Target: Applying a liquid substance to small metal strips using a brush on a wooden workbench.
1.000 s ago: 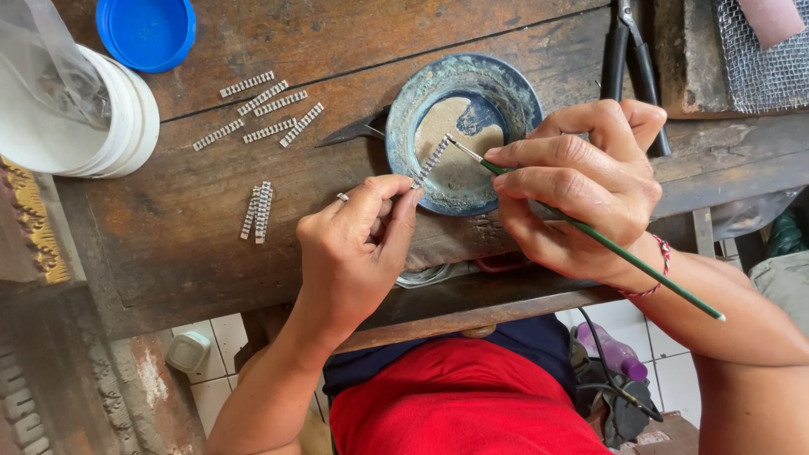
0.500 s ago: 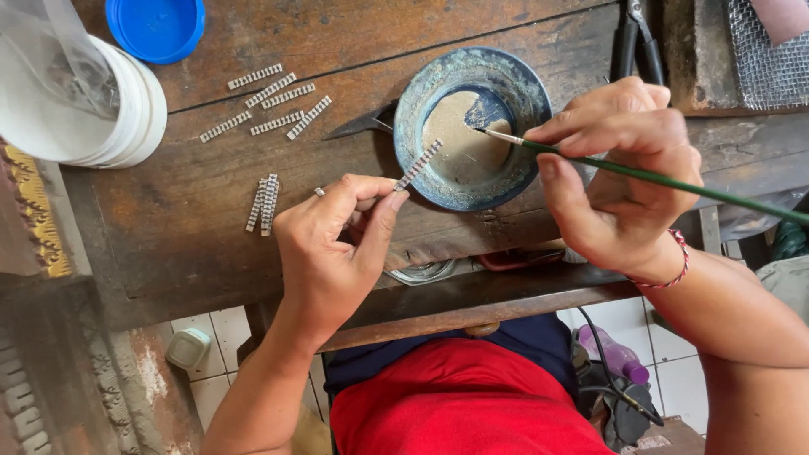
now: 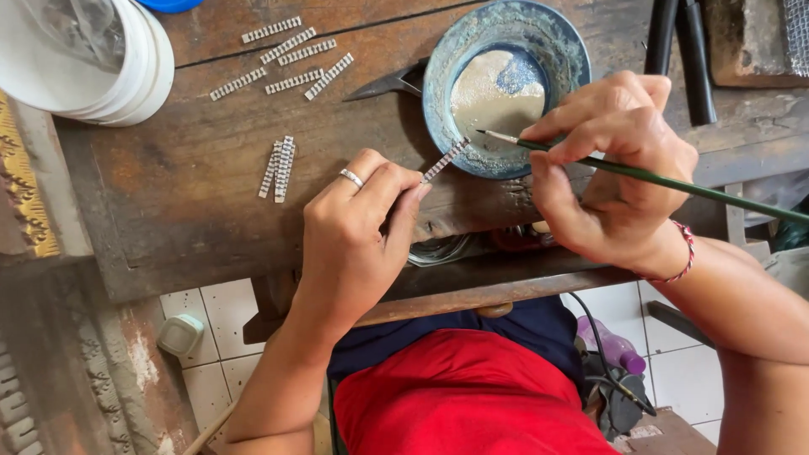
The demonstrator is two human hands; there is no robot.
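Fingers [image 3: 404, 198] pinch strip [image 3: 444, 160], angled toward dish [image 3: 556, 42].

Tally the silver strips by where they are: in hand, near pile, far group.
Held in left hand, silver strip: 1
Stacked pile beside that hand: count unclear, about 3
Loose strips at the bench's far side: 6
Total: about 10

A round white tub [image 3: 126, 76] stands at the bench's far-left corner.
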